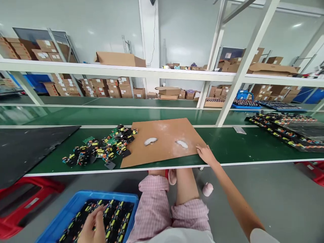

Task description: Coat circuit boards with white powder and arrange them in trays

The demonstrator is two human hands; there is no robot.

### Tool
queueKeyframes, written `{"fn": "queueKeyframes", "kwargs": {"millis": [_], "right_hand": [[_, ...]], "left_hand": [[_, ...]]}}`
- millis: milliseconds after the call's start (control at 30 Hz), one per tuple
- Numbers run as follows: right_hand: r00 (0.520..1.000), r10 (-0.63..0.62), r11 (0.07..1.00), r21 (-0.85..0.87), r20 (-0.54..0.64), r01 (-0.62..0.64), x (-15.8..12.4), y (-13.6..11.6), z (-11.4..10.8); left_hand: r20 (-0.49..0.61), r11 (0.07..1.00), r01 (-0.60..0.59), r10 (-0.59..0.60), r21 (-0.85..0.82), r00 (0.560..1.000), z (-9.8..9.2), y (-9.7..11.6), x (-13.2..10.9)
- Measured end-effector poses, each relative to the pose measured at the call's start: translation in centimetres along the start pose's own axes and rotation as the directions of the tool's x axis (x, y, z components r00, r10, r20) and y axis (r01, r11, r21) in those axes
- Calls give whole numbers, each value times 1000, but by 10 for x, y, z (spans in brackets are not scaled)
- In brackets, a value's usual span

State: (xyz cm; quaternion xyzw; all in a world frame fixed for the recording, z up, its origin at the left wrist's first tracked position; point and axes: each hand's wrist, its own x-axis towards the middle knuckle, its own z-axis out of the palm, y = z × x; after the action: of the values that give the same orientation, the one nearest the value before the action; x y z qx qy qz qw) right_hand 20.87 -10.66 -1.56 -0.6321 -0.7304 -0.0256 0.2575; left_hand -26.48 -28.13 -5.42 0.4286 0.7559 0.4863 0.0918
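My left hand (93, 225) is above the blue crate (83, 195), thumb and fingers drawn together in a pinch. Whatever may be between its fingertips is too small to make out. Inside the crate are rows of small black circuit assemblies (111, 219) with yellow parts. My right hand (205, 154) rests at the right edge of a brown cardboard sheet (162, 153), fingers stretched out on it. Two whitish, elongated lumps (151, 141) lie on the sheet, with pale powdery smudges around. A loose pile of circuit boards (103, 148) touches the sheet's left side.
The green workbench (227, 145) has a black sheet (30, 145) at its left and stacked trays of assemblies (286, 130) at its right. A white frame post (246, 64) rises behind. Red stools (27, 199) and a pink cylindrical object (208, 189) are on the floor.
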Motion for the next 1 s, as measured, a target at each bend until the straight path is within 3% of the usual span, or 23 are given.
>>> {"fn": "queueKeyframes", "kwargs": {"millis": [67, 133, 200, 300, 400, 467, 567, 767, 900, 1000], "right_hand": [[1000, 3, 1000, -12, 14, -3, -5, 2, 7], [1000, 0, 1000, -28, 3, 0, -16, 4, 12], [999, -11, 999, -40, -37, 10, -31, 6, 13], [994, -2, 999, -46, -112, -4, -50, 4, 11], [989, 40, 998, -35, -142, -45, -61, 1, 6], [990, 66, 997, -18, -125, -69, -63, -1, 2], [992, 93, 996, -2, -88, -94, -64, -3, 0], [991, 129, 991, -25, -43, -130, -63, -2, -9], [988, 146, 984, -115, 55, -139, -31, -10, -14], [989, 125, 976, -191, 74, -110, 6, -28, -4]], "left_hand": [[74, 985, -173, 175, -26, 982, 23, 21, 10], [146, 924, -369, 380, -100, 913, 49, 43, 20], [199, 825, -534, 563, -183, 802, 76, 67, 29], [290, 668, -690, 744, -279, 602, 112, 102, 38], [388, 554, -758, 819, -344, 422, 140, 124, 41], [420, 512, -781, 835, -358, 355, 154, 130, 43], [429, 481, -809, 843, -337, 323, 168, 128, 44], [384, 472, -846, 850, -249, 361, 179, 117, 38], [361, 486, -849, 845, -209, 395, 182, 115, 34], [343, 484, -855, 847, -184, 406, 186, 115, 34]]}}
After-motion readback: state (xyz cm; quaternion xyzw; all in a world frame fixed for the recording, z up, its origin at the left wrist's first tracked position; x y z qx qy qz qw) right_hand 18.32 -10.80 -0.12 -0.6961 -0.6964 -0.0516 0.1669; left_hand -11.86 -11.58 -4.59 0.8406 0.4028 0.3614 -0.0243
